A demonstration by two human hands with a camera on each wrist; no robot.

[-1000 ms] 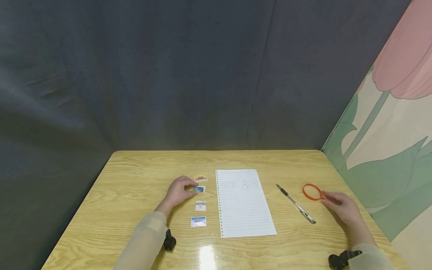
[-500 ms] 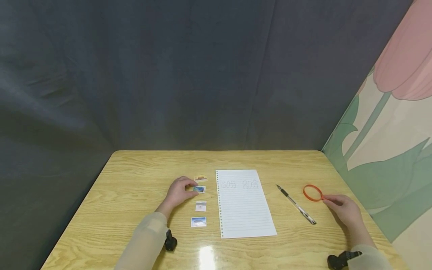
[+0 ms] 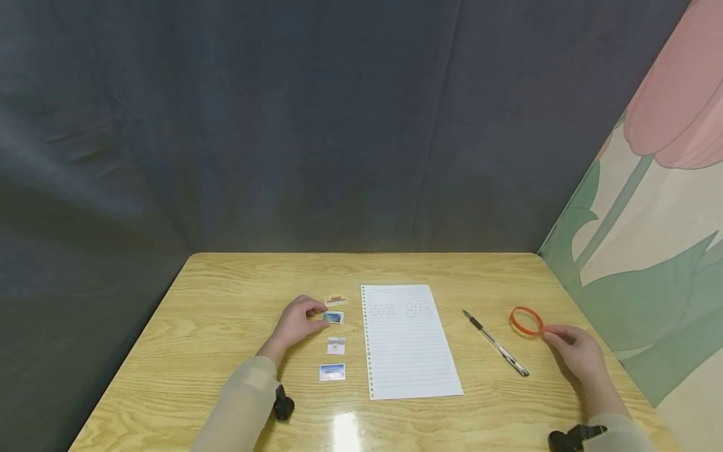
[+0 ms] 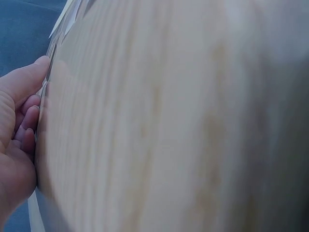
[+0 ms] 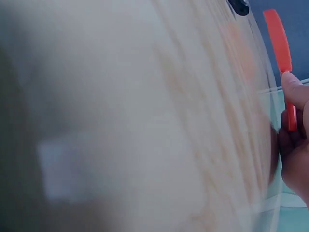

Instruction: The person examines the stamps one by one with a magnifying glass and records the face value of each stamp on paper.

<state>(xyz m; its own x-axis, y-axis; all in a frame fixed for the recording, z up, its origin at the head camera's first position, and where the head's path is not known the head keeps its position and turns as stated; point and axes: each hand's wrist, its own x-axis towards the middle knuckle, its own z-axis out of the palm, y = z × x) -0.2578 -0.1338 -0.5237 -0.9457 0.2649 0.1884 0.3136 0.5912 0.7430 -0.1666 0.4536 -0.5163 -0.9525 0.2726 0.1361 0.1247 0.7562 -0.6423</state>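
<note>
Head view: my left hand (image 3: 295,323) pinches the blue stamp (image 3: 334,317) on the desk (image 3: 214,301), second in the column left of the paper (image 3: 408,342). Right hand (image 3: 576,351) grips the orange magnifier (image 3: 525,321) by its handle, lens just off the pen (image 3: 496,343). Left wrist view: fingers curled at the desk edge, stamp hidden. Right wrist view: fingers (image 5: 294,92) clamped on the handle. I'd lift the stamp flat, by its edges.

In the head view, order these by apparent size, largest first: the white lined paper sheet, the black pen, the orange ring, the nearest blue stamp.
1. White lined paper sheet
2. Black pen
3. Orange ring
4. Blue stamp, only slightly smaller than the ring
</note>
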